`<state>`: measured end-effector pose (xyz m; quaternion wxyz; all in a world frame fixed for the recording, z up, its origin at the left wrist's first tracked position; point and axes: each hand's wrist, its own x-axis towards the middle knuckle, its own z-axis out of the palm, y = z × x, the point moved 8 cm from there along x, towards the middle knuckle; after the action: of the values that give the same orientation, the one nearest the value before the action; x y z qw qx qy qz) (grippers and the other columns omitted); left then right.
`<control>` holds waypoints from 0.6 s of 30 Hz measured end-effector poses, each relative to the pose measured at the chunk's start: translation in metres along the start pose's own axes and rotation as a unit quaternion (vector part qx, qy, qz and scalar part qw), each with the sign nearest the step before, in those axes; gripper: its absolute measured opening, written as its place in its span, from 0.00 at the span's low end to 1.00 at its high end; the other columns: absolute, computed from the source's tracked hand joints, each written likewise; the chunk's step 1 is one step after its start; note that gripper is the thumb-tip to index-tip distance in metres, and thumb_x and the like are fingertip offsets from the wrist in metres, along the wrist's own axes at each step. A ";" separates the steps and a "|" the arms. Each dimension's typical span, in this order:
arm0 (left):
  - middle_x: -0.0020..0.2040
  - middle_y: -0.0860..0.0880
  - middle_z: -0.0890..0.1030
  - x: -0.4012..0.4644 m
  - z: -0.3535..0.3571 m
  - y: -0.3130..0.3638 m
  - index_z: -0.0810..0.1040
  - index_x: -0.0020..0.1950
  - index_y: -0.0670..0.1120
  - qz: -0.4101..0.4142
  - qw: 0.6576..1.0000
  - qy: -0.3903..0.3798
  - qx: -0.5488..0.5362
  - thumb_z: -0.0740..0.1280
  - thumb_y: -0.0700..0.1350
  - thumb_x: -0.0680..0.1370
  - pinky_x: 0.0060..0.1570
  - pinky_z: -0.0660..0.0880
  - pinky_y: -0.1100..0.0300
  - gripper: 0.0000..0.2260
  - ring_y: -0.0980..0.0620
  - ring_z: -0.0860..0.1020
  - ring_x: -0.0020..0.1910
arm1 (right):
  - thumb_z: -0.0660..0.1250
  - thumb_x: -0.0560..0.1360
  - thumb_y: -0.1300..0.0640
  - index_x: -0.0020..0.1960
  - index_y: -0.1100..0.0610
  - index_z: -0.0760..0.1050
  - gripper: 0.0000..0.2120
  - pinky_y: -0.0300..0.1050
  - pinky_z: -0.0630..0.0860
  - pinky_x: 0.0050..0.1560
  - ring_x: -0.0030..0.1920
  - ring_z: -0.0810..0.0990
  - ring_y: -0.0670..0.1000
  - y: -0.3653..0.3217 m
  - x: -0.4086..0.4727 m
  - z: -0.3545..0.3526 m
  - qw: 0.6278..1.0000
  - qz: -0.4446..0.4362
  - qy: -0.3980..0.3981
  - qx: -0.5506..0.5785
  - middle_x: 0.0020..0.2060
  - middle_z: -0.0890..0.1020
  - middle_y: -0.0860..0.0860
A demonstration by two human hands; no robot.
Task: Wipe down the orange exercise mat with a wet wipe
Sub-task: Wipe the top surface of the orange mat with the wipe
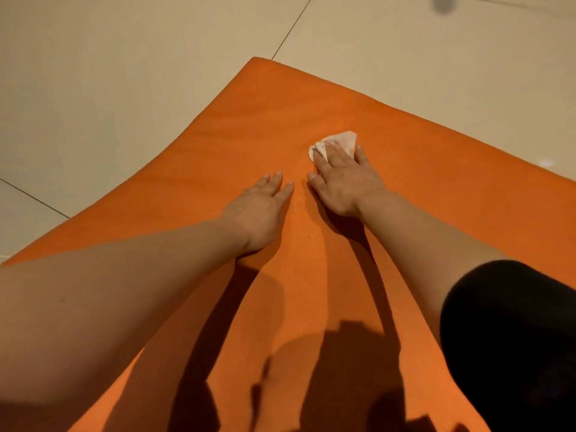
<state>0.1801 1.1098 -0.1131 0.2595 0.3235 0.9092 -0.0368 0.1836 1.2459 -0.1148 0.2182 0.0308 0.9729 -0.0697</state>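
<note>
The orange exercise mat (218, 126) lies flat on the floor and fills most of the view, its far corner pointing away at the top. A crumpled white wet wipe (338, 141) lies on the mat near the middle. My right hand (341, 179) presses flat on the wipe, whose far part sticks out beyond the fingertips. My left hand (260, 210) rests palm down on the bare mat just left of the right hand, fingers together and holding nothing.
Beige floor tiles (109, 73) with dark grout lines surround the mat on the left, top and right. A black sleeve (511, 338) covers my right upper arm at the lower right. Shadows of my arms and head fall on the near part of the mat.
</note>
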 end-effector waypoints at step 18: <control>0.80 0.47 0.47 -0.075 0.024 -0.009 0.52 0.79 0.52 0.052 0.998 0.014 -0.023 0.55 0.48 0.84 0.76 0.48 0.52 0.24 0.49 0.46 0.78 | 0.41 0.83 0.43 0.80 0.51 0.40 0.28 0.53 0.33 0.75 0.77 0.37 0.48 -0.061 -0.085 0.041 0.995 -0.093 0.036 -0.009 0.79 0.42 0.52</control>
<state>0.2346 1.0539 -0.0978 0.2558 0.3644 0.8954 0.0017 0.2721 1.1773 -0.1080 0.1758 -0.0591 0.9795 -0.0793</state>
